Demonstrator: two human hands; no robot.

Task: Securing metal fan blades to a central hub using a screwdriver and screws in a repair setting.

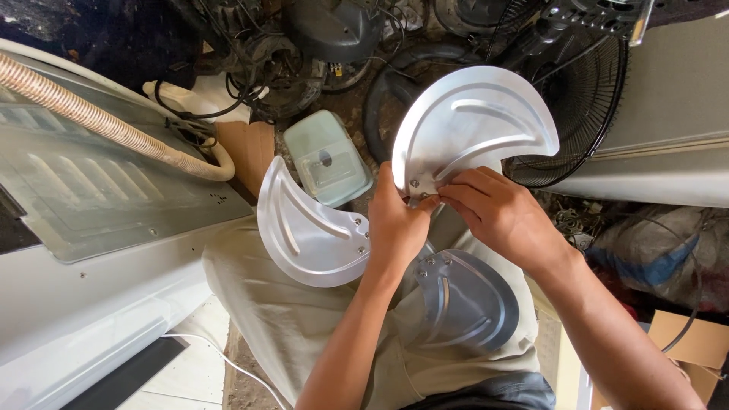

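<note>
"Aluminium, is it, that three-bladed thing over the lap?"

"Looks like bare silvery metal, yes. It is a fan blade assembly (395, 220) with three curved blades, held above the person's knees in pale trousers (281, 319). One blade (474, 125) points up and away, one (307, 228) lies to the left, and one (467, 300) hangs lower right in shade."

"And the hands?"

"Both meet at the hub, where the blades join. The left hand (395, 228) is wrapped round the middle of the assembly, thumb and fingers pinching at the foot of the upper blade. The right hand (497, 212) comes in from the right, its fingertips (448, 191) closed on something small at the same spot, just beside two screw heads. What is pinched there is too small to tell."

"So neither is loose?"

"No, both are clasped onto the assembly at its centre."

"What lies around?"

"A pale green plastic box (328, 157) on the floor just beyond the left blade. A black wire fan guard (581, 99) stands behind the upper blade. To the left, a white appliance casing (91, 250) with a ribbed beige hose (91, 114) across it. A cardboard box (695, 342) sits at lower right."
</note>
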